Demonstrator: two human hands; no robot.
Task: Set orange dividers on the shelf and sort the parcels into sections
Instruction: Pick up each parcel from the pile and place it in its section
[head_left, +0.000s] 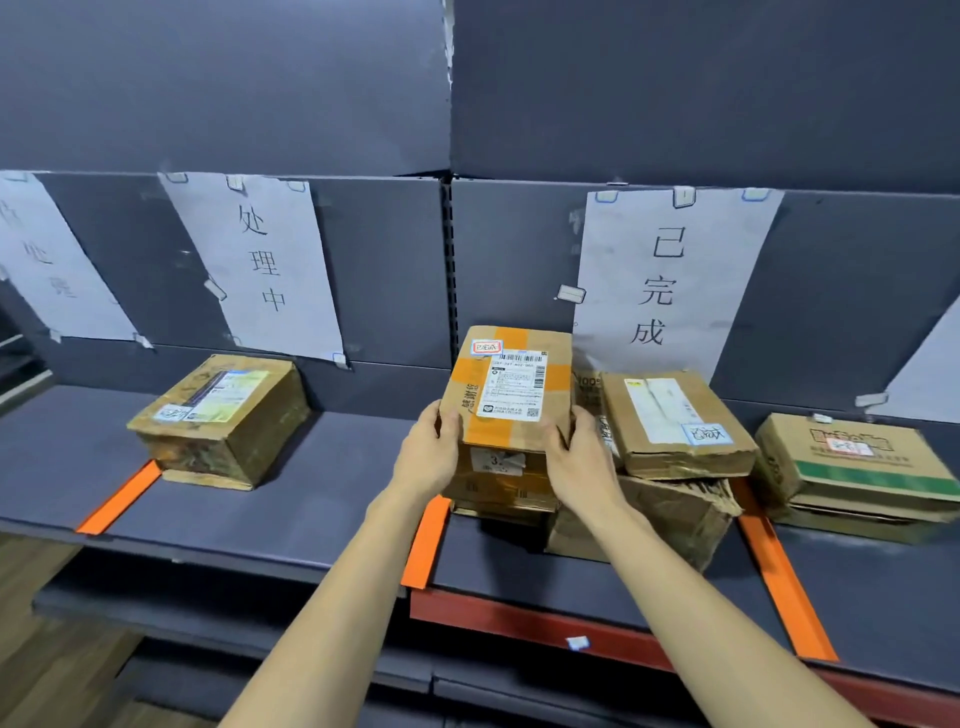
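Observation:
A cardboard parcel (506, 384) with orange tape and a white shipping label sits on top of another box on the dark shelf (311, 499). My left hand (428, 449) grips its left side and my right hand (576, 457) grips its right side. Three orange dividers lie flat on the shelf: a left divider (119, 499), a middle divider (427, 540) just left of the held parcel, and a right divider (784, 582).
A worn parcel (223, 415) stands in the section left of the middle divider. Two stacked boxes (675, 421) sit right of the held parcel. A green-striped box (857, 467) lies beyond the right divider. Paper signs (260, 260) hang on the back panel.

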